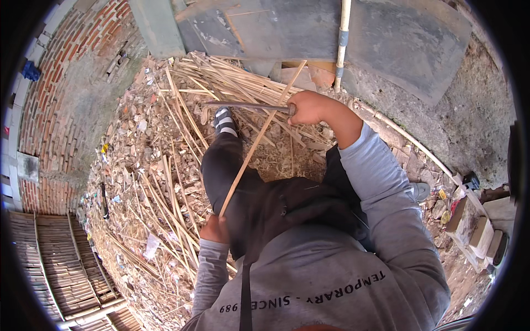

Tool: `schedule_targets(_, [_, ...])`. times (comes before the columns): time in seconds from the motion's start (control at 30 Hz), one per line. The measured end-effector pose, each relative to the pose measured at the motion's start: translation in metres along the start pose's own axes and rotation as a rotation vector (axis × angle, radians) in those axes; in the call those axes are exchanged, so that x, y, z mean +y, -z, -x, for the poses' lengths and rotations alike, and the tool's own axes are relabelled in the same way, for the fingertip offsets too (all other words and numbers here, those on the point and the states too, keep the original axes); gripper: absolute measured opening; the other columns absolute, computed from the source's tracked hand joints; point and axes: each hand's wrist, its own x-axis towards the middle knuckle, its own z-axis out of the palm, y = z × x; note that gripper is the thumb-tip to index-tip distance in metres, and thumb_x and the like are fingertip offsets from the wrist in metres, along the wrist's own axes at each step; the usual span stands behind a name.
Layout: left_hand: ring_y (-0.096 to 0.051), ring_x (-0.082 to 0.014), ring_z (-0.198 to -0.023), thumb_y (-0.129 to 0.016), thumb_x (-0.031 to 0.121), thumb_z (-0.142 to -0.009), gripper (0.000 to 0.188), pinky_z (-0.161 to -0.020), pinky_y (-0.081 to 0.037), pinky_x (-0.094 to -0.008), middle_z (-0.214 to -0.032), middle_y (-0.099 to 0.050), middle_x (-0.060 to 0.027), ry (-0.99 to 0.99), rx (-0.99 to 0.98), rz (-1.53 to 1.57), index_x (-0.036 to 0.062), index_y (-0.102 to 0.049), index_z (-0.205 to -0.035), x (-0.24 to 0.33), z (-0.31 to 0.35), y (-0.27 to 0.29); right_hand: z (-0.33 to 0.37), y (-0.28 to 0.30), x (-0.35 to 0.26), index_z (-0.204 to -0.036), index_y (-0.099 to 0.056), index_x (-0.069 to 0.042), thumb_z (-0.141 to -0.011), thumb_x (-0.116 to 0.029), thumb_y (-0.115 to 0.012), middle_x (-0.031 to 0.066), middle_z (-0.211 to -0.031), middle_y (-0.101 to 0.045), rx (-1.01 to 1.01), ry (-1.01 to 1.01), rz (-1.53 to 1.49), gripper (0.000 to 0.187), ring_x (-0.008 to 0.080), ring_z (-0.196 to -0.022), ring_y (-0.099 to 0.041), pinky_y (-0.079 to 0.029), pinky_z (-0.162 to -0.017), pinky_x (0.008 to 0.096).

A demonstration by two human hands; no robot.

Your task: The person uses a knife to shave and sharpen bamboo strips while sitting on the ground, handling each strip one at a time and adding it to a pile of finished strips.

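My left hand (214, 229) is closed round the lower end of a long, thin bamboo strip (247, 156), beside my left thigh. The strip slants up and to the right, over my lap. My right hand (310, 108) grips the handle of a long-bladed knife (248, 105), a machete by its look. Its dark blade points left and crosses the strip near the strip's far end. I cannot tell whether the blade touches the strip.
A heap of split bamboo strips (243, 78) lies beyond my foot. More loose strips (174, 190) cover the littered ground on the left. Grey panels (265, 30) and a pale pipe (343, 38) stand ahead, a brick wall (61, 105) to the left. Wooden blocks (469, 234) sit at right.
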Motion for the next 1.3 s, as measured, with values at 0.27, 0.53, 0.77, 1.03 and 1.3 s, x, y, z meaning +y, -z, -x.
schedule_targets(0.27, [-0.060,-0.0474,-0.064,-0.056,0.027,-0.089,0.023,-0.058,-0.046,-0.0544,-0.066,-0.060,-0.0250,0.018,-0.020,0.033,0.0052,-0.054,-0.082,0.002,0.001,0.001,-0.001,-0.010,-0.008,-0.104,-0.067,-0.004,-0.072,-0.031,-0.075,0.0175,-0.093,-0.068,-0.050,0.047,-0.039,0.043,0.0335,-0.090,-0.064,-0.050,-0.079,0.0412])
schedule_targets(0.53, [-0.060,-0.0475,-0.065,-0.057,0.027,-0.089,0.023,-0.058,-0.046,-0.0546,-0.067,-0.060,-0.0255,0.039,-0.067,-0.022,0.0047,-0.052,-0.081,0.006,-0.001,0.006,0.003,-0.004,-0.013,-0.106,-0.065,-0.002,-0.074,-0.032,-0.073,0.0190,-0.095,-0.066,-0.048,0.007,-0.001,0.044,0.0348,-0.093,-0.063,-0.049,-0.080,0.0419])
schedule_targets(0.77, [-0.060,-0.0476,-0.065,-0.054,0.027,-0.090,0.022,-0.058,-0.046,-0.0541,-0.068,-0.060,-0.0254,-0.005,-0.051,0.060,0.0051,-0.054,-0.084,0.001,0.000,0.004,0.002,-0.007,-0.011,-0.100,-0.065,-0.001,-0.073,-0.034,-0.075,0.0206,-0.091,-0.066,-0.099,0.133,-0.022,0.043,0.0350,-0.088,-0.063,-0.049,-0.075,0.0425])
schedule_targets(1.03, [-0.060,-0.0480,-0.066,-0.052,0.028,-0.091,0.023,-0.060,-0.046,-0.0551,-0.068,-0.060,-0.0257,0.010,-0.063,0.031,0.0055,-0.054,-0.087,0.002,-0.001,0.004,-0.005,-0.011,0.005,-0.098,-0.067,-0.004,-0.072,-0.032,-0.076,0.0177,-0.087,-0.067,0.074,0.001,-0.036,0.040,0.0338,-0.085,-0.064,-0.050,-0.074,0.0424])
schedule_targets(1.3, [-0.060,-0.0477,-0.067,-0.053,0.027,-0.091,0.022,-0.060,-0.046,-0.0545,-0.069,-0.061,-0.0266,-0.013,-0.075,0.091,0.0052,-0.054,-0.088,-0.001,0.000,0.004,0.001,-0.016,-0.012,-0.100,-0.066,-0.001,-0.073,-0.033,-0.075,0.0191,-0.088,-0.066,-0.024,0.098,-0.015,0.042,0.0341,-0.087,-0.064,-0.049,-0.076,0.0422])
